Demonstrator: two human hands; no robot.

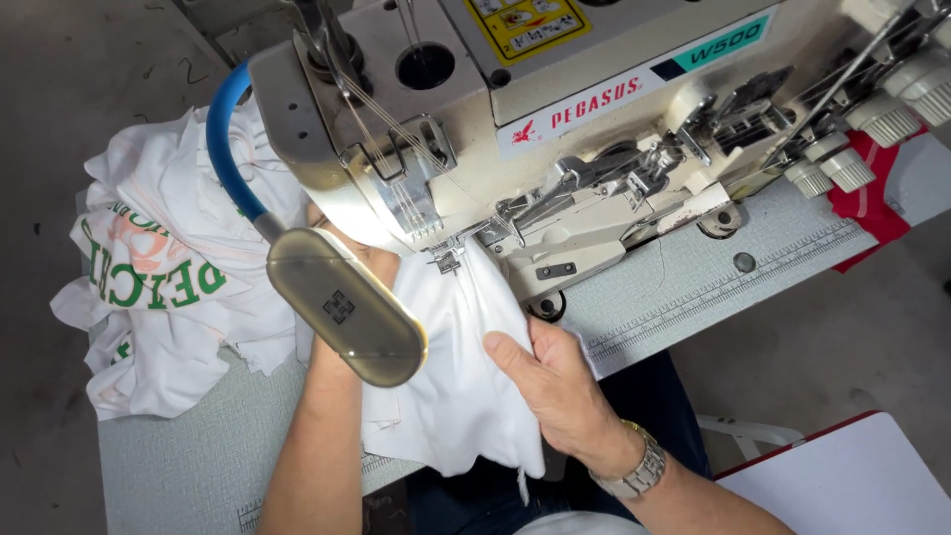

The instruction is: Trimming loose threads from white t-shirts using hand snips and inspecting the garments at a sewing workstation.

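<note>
The white cloth (451,367) lies on the grey worktop (188,451), fed up under the presser foot of the cream sewing machine (555,109) and hanging off the near edge. It looks light, limp knit: it will fold and slide, so it wants holding flat by its edges close to the needle. The right hand (560,391), a metal watch (634,474) on its wrist, has its fingers (507,352) pinching the cloth's right edge. The left hand (371,260) is mostly hidden behind the oval lamp (347,307) on its blue neck; I cannot tell its grip. On the machine sit a yellow rectangular sticker (525,22) on top and a long white-and-teal name strip (634,84) along the front. Left, a heap of white garments (168,267) shows green and orange print.
</note>
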